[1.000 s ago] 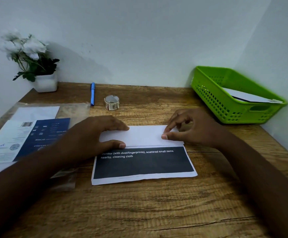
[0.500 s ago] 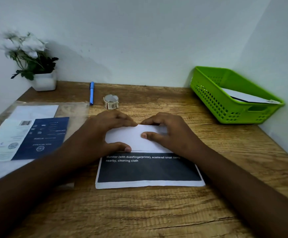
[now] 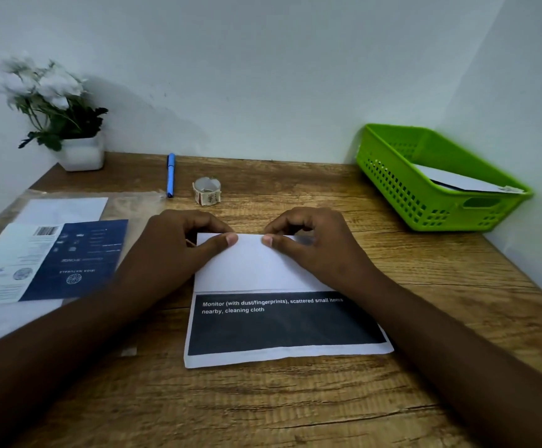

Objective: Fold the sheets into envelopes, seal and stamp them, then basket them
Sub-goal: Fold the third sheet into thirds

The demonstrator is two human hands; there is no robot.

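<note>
Wooden tabletop (image 3: 295,409) carries a green basket (image 3: 402,192) at far right holding one white envelope (image 3: 457,182). Folded sheet (image 3: 263,273) lies centre; left hand (image 3: 179,247) and right hand (image 3: 315,244) pinch its far fold edge with curled fingers. Stamp roll (image 3: 207,190) sits behind.

green perforated basket (image 3: 402,185), blue pen (image 3: 170,174), black & white sheet (image 3: 282,324)

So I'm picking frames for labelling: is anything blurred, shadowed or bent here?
Head view: the flowers are soft and smeared, casting a shadow on the wall; the printed text on the sheet reads sharply; the green basket edges blur slightly; wide-angle bending tilts the wall corner.
</note>
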